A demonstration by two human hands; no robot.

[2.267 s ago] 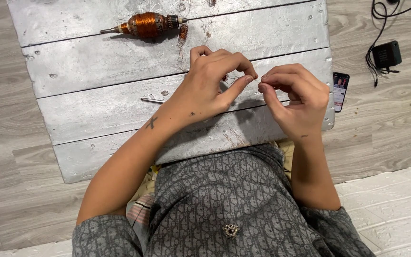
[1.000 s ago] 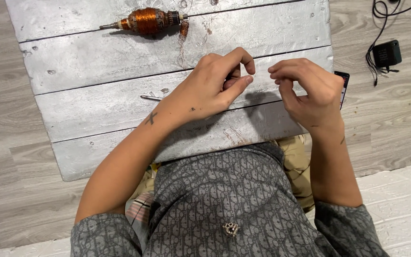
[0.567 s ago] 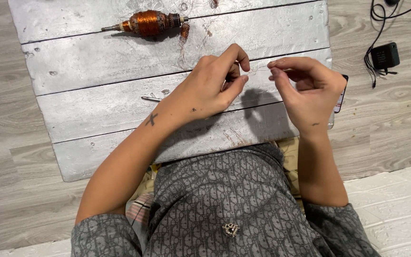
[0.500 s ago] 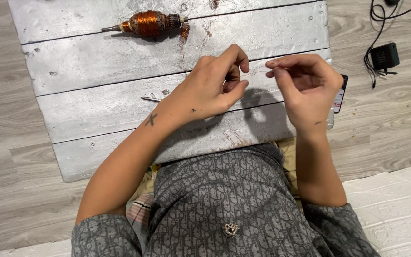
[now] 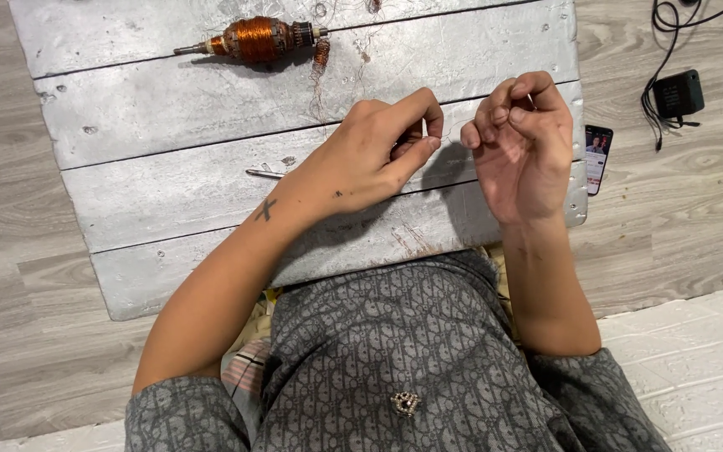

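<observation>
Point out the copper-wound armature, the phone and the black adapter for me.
copper-wound armature [image 5: 254,38]: head view, on the copper winding at its middle.
phone [image 5: 597,155]: head view, on its lit screen, beside the board's right edge.
black adapter [image 5: 678,92]: head view, on the top face of its body.

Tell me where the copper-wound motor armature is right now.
In the head view, the copper-wound armature lies at the far left of the silver board, beyond the left hand.

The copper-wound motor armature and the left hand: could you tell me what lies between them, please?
In the head view, loose strands of thin copper wire trail from the copper-wound motor armature across silver-painted wooden planks toward the left hand.
</observation>
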